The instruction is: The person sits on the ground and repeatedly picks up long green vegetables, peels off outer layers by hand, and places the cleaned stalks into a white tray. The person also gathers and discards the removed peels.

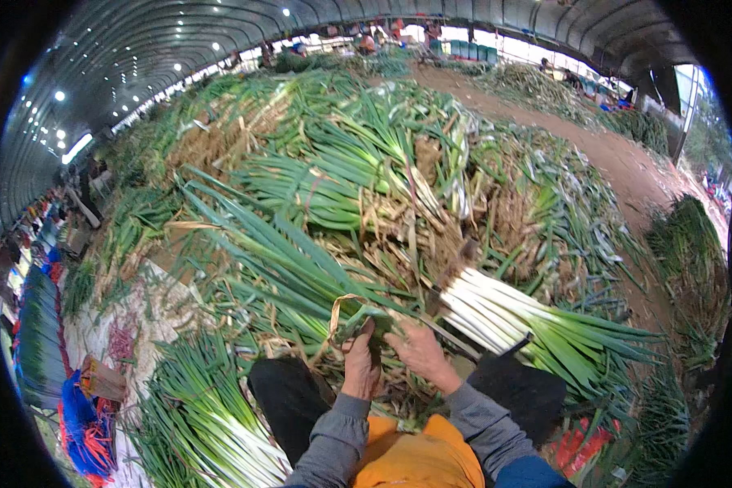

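My left hand (361, 363) is closed around the lower end of a green onion (305, 268), whose long green leaves spread away to the upper left. A dry yellow leaf bends over beside that hand. Close at its right, my right hand (416, 348) has its fingers bent near the same plant; what its fingertips touch is hidden. Right of my hands lies a bundle of cleaned green onions (488, 305), white stems and roots towards the middle, leaves to the lower right. Another pile of cleaned green onions (219, 415) lies at the lower left.
Tied, uncleaned green onion bundles (335, 201) with brown roots lie ahead among heaped leaves. Blue and red cords (85, 421) hang at the lower left, near a pale sheet (165, 305). A red bag (585, 442) lies at the lower right. A dirt path (561, 131) curves along the right.
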Demonstrator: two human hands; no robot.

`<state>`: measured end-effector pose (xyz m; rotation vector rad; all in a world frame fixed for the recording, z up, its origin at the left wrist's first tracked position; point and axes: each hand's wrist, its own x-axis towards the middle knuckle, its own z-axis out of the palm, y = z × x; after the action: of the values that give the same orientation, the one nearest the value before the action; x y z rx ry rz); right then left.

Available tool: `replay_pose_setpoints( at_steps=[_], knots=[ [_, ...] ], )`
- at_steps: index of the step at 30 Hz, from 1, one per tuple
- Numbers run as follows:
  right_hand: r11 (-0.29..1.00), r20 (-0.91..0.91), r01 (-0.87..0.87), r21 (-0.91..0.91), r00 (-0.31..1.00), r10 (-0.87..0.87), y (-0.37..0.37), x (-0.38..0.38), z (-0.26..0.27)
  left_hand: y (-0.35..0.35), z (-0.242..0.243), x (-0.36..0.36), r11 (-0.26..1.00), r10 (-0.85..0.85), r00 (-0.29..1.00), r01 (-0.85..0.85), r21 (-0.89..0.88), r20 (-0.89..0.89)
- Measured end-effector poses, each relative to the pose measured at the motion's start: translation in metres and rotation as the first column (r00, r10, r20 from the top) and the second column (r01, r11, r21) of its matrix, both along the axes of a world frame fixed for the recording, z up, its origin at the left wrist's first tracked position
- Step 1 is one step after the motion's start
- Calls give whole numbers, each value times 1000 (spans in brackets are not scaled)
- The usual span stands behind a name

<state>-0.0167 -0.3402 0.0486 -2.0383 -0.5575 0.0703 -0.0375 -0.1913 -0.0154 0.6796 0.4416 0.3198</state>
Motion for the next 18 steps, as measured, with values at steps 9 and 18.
replay_pose_setpoints(
  at_steps=[9,18],
  knots=[
    [969,157,198,151,963,-221,87,-27,-73,40,-33,-7,795,232,948,-315,518,220],
    [529,-563,451,719,824,63,68,-11,-59,62,14,54,940,297,952,-278,-196,78]
  ],
)
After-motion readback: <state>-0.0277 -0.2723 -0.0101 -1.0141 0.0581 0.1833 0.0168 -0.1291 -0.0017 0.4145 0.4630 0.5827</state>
